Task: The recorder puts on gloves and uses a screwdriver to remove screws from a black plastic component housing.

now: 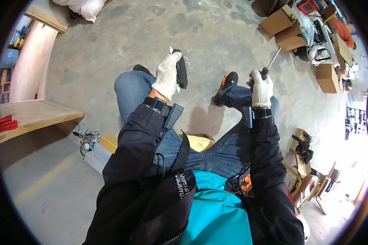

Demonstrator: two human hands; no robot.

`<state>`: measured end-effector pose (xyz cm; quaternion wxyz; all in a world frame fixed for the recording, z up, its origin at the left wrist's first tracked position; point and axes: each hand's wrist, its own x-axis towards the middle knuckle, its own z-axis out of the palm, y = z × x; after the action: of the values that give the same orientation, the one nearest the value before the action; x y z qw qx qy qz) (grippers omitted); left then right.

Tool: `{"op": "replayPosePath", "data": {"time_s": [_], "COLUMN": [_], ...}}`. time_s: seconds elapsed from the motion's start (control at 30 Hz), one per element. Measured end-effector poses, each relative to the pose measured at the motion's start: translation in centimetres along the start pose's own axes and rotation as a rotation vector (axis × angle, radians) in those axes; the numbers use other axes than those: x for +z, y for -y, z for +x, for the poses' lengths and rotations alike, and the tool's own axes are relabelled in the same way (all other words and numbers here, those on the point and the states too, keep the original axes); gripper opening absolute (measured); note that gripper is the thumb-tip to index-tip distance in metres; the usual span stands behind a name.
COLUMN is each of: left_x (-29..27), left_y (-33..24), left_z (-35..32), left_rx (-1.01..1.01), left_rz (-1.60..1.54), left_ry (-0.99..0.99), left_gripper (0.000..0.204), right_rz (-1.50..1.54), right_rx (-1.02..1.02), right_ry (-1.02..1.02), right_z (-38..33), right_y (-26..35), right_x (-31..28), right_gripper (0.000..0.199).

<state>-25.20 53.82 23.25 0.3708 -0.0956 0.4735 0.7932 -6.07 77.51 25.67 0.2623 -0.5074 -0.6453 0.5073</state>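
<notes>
My left hand (166,76), in a white knit glove, is closed round a flat black oblong piece (182,73) with rounded ends. The piece stands nearly on edge over the left knee, so its exact kind does not show. On the right, my gloved right hand (262,89) grips a screwdriver (274,59) by its dark handle. Its metal shaft points up and to the right, away from me. The two hands are well apart, each above one of my bent legs in blue jeans.
A low wooden table (41,116) with red cloth stands left. Beside my left leg lies a silver case (97,158) with loose wires. Cardboard boxes (278,22) and cables crowd the far right. Folding chairs (304,190) stand at the lower right. The floor is grey concrete.
</notes>
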Motion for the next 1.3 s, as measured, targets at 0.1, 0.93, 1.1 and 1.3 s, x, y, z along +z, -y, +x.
{"op": "replayPosePath", "data": {"time_s": [0.1,0.93,1.1,1.3], "left_x": [-0.5,-0.5,-0.4,-0.6], "left_y": [-0.2,0.3,0.5,0.4], "left_z": [0.4,1.8,2.1,1.6], "left_rx": [0.005,-0.027,-0.039,-0.063], "left_rz": [-0.030,-0.028,-0.092,-0.032], "left_ry": [0.010,0.000,0.015,0.079], "left_gripper": [0.027,0.028,0.027,0.027], "right_rz": [-0.006,-0.041,-0.071,-0.030], "right_rx": [-0.013,-0.055,-0.035,-0.049], "right_ry": [0.000,0.137,0.138,0.157], "right_z": [-0.4,-3.2,-2.9,-4.0], "right_y": [0.2,2.4,2.6,3.8], "right_x": [-0.5,1.9,0.7,1.1], "right_gripper": [0.029,0.029,0.031,0.029]}}
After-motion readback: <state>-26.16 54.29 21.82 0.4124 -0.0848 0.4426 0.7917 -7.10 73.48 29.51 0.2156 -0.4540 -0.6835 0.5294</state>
